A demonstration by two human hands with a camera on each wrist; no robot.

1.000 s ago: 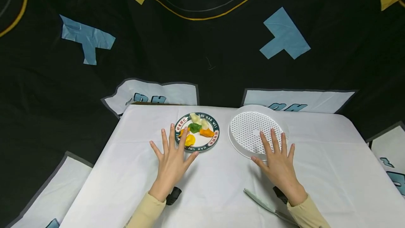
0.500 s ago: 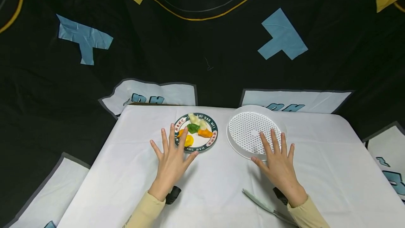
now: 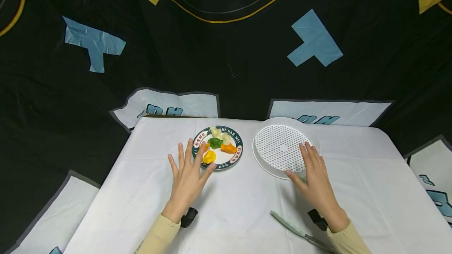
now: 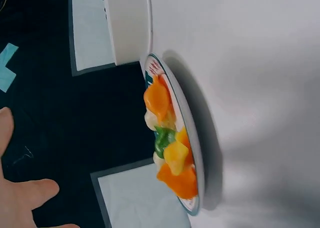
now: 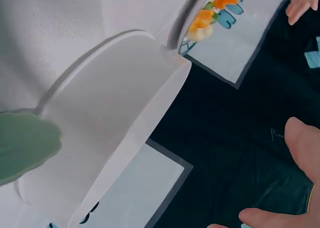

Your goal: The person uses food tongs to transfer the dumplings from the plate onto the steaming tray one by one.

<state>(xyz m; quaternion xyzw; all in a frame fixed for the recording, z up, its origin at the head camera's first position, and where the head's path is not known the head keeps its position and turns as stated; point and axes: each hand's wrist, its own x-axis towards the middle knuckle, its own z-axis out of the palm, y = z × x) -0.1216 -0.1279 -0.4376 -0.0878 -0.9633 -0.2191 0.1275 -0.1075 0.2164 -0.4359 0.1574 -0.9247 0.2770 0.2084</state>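
My left hand (image 3: 186,181) hovers with spread fingers at the near left side of a round plate (image 3: 231,161) with a green patterned rim. Orange, yellow, green and whitish food-like pieces lie on it; in the left wrist view the orange piece (image 4: 158,99) and green piece (image 4: 163,142) are clear. To the right stands a round white steamer tray (image 3: 277,146) with a perforated bottom. My right hand (image 3: 316,181) is over its near right edge, fingers extended, holding nothing. Below that hand lie tongs (image 3: 287,223) with pale green tips; my right sleeve partly hides the handle end.
A white cloth (image 3: 233,214) covers the table. Behind it hangs a black backdrop (image 3: 226,58) with blue tape patches (image 3: 316,38) and white printed sheets (image 3: 328,112). Black wrist cameras (image 3: 189,217) sit under both wrists.
My left hand has shifted slightly to the left. The right hand has moved right, and its fingers have come closer together. Plate, tray and tongs have stayed put.
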